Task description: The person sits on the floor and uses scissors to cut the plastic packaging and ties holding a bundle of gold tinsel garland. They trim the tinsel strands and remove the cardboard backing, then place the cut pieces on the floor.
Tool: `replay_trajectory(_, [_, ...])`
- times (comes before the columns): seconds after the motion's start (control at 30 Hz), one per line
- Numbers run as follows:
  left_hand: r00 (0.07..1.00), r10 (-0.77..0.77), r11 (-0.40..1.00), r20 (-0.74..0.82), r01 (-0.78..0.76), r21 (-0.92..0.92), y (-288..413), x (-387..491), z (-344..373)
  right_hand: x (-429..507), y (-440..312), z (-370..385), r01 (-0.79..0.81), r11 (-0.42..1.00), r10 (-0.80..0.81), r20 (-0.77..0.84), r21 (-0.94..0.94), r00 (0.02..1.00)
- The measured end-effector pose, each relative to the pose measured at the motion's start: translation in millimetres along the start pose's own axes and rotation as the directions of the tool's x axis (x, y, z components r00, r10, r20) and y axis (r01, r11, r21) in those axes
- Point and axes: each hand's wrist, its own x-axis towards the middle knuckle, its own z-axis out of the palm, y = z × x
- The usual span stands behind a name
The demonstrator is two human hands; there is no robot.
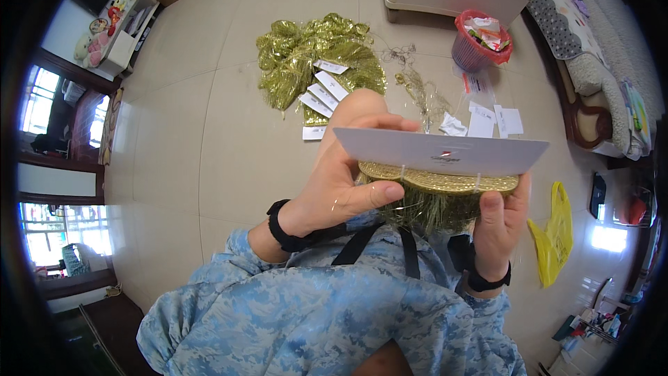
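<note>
Both hands hold a coiled gold trim with green-gold tinsel fringe (438, 175), which two clear ties fasten to a white card (443, 152) bearing print. My left hand (352, 183) grips its left end, thumb on the front and fingers behind the card. At the right end, my right hand (501, 219) pinches the trim with its thumb in front. The fringe hangs below the trim, above my lap. On the floor ahead lies a heap of the same gold-green tinsel fringe (292, 62), with several white cards (331, 86) on it.
Tangled clear and gold strands (417, 89) lie right of the heap, beside loose white paper pieces (481, 121). Behind them stands a waste basket with a red liner (472, 52). A yellow plastic bag (556, 240) is on the floor at right, a sofa (589, 109) beyond it.
</note>
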Motion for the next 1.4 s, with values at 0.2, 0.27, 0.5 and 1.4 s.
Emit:
replay_trajectory(0.2, [0.996,-0.046,0.996,-0.073,0.040,-0.082,-8.6,-5.7,-5.0,6.4,5.5,18.5,-0.025,0.917,0.026,0.002,0.399,1.000])
replay_trajectory(0.27, [0.996,-0.064,0.991,-0.055,0.057,-0.118,-11.2,-8.7,-7.7,12.4,5.8,17.6,-0.102,0.935,0.079,0.081,0.340,0.994])
replay_trajectory(0.5, [0.978,-0.084,0.991,-0.192,0.062,-0.121,-24.2,-2.1,-11.1,34.1,4.3,4.8,0.388,0.809,-0.446,-0.033,-0.442,0.894])
replay_trajectory(1.4, [0.936,0.315,0.298,0.156,-0.254,0.920,-85.1,37.1,-12.9,48.4,94.1,35.1,0.366,0.671,-0.156,0.361,-0.644,0.920])
